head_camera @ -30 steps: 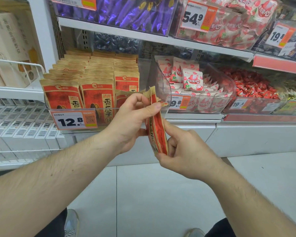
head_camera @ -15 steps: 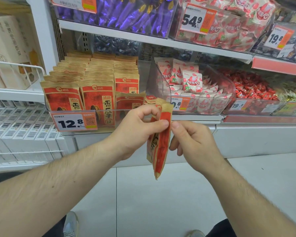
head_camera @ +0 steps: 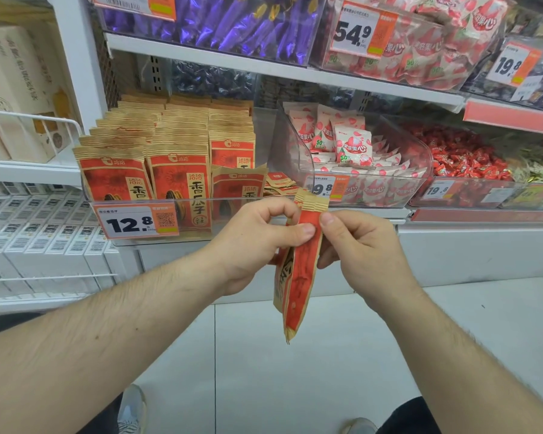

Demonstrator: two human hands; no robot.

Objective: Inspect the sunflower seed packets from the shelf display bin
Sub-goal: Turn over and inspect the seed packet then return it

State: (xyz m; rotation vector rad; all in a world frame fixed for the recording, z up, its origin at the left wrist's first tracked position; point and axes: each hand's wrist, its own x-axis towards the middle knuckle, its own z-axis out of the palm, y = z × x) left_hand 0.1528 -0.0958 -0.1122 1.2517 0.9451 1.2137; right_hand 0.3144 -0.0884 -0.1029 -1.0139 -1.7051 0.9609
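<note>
In front of the shelf, below the display bin (head_camera: 182,242), the left hand (head_camera: 257,245) and right hand (head_camera: 358,245) are both pinching the held packets (head_camera: 298,277) near the crimped top seal, thumb and fingertips closed on the red-and-kraft paper. More than one packet seems to be hanging there edge-on, bottoms dangling free above the floor (head_camera: 295,371); exact count unclear. Paper looks thin and creasing easily, contents loose and light, so the bag is likely sagging and swinging if held by one corner. Best hold: the flat sealed strip at top, or both side edges. More shelved packets (head_camera: 176,183) are standing upright in rows behind the price tag (head_camera: 135,222).
</note>
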